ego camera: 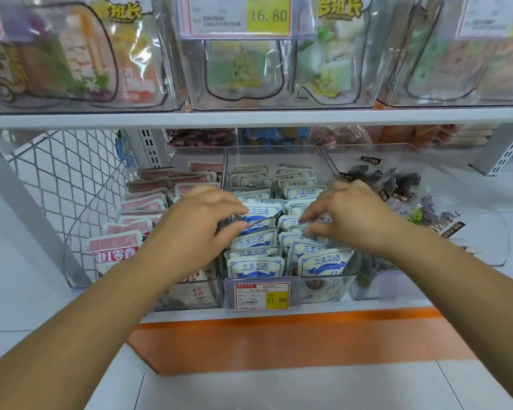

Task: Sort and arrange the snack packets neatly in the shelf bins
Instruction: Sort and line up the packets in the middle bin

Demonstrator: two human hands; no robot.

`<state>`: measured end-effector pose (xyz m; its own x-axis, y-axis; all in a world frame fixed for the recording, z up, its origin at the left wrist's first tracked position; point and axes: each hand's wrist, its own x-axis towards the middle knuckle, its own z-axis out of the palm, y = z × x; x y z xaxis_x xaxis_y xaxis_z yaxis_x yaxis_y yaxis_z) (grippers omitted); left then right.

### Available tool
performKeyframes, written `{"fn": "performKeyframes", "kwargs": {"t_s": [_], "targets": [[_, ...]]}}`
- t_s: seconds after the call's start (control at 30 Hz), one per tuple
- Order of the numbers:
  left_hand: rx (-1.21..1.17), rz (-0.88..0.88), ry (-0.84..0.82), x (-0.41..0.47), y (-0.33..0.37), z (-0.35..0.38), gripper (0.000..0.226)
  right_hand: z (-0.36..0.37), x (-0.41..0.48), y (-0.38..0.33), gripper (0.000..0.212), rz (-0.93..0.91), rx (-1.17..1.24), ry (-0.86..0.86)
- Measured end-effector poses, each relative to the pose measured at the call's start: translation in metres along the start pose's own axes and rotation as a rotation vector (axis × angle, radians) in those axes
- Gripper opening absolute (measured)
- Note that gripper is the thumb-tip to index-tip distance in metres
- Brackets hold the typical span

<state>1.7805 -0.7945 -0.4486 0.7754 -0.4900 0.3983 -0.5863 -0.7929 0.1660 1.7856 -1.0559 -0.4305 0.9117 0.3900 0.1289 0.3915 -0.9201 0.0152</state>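
A clear middle bin [282, 288] on the lower shelf holds two rows of white-and-blue snack packets [253, 266]. My left hand [196, 220] reaches into the left row, its fingers pinching one white-and-blue packet [259, 213] that stands tilted in the row. My right hand [347, 214] is over the right row, fingertips closed on the top edge of a packet [293, 223] there. The hands cover the middle of both rows.
The left bin [190, 294] holds pink-and-white packets [116, 247]. The right bin [486, 232] holds loose dark packets [397, 184]. A price tag 17.80 [261, 295] hangs on the middle bin. The upper shelf [249, 118] carries clear bins just above. A wire mesh panel [65, 179] stands at left.
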Motion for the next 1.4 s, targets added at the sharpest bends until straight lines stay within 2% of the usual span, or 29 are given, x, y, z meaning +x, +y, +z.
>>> {"fn": "performKeyframes", "kwargs": {"t_s": [0.1,0.23,0.33,0.4,0.5,0.57,0.67,0.77,0.83,0.9,1.0,1.1,1.17,1.27,1.3,1.4], "targets": [[0.015,0.001,-0.016,-0.002,-0.013,0.005,0.048,0.010,0.005,0.002,0.024,0.000,-0.138,-0.010],[-0.027,-0.040,0.001,-0.007,-0.019,0.006,0.059,0.011,0.007,0.010,0.024,0.021,-0.176,-0.021],[-0.038,-0.069,-0.063,-0.011,-0.019,0.006,0.071,0.002,0.009,0.012,0.023,0.052,-0.064,-0.063],[-0.042,-0.101,-0.093,-0.012,-0.021,0.007,0.079,-0.004,0.010,0.012,0.025,0.061,0.033,-0.010],[-0.046,-0.120,-0.117,-0.011,-0.021,0.006,0.084,0.013,0.013,0.007,0.025,-0.001,-0.110,-0.049],[-0.057,-0.128,-0.129,-0.011,-0.022,0.005,0.082,0.024,0.017,0.005,0.021,0.022,-0.165,-0.109],[-0.062,-0.131,-0.159,-0.013,-0.023,0.003,0.080,0.010,0.028,0.002,0.027,0.050,-0.008,-0.080],[-0.040,-0.116,-0.192,-0.015,-0.024,0.002,0.079,0.004,0.041,-0.017,0.030,-0.024,0.195,0.004],[-0.041,-0.128,-0.194,-0.015,-0.025,0.001,0.078,0.012,0.053,-0.033,0.033,-0.025,0.231,-0.038],[-0.047,-0.133,-0.193,-0.015,-0.025,0.000,0.076,0.022,0.060,-0.045,0.027,0.004,0.287,-0.068],[-0.072,-0.153,-0.205,-0.014,-0.025,0.000,0.075,0.028,0.066,-0.057,0.023,-0.050,0.337,-0.146],[-0.100,-0.152,-0.212,-0.013,-0.026,-0.001,0.077,0.012,0.069,-0.041,0.020,0.071,0.468,-0.071],[-0.106,-0.153,-0.221,-0.012,-0.026,-0.001,0.079,0.006,0.074,-0.023,0.019,0.118,0.387,-0.037],[-0.111,-0.154,-0.228,-0.012,-0.026,-0.001,0.079,0.015,0.085,-0.015,0.017,0.106,0.139,-0.169],[-0.110,-0.153,-0.230,-0.012,-0.027,-0.001,0.079,0.020,0.090,-0.016,0.016,0.086,0.086,-0.163],[-0.105,-0.144,-0.227,-0.012,-0.028,0.000,0.077,0.026,0.104,-0.027,0.015,0.051,0.158,-0.081]]}}
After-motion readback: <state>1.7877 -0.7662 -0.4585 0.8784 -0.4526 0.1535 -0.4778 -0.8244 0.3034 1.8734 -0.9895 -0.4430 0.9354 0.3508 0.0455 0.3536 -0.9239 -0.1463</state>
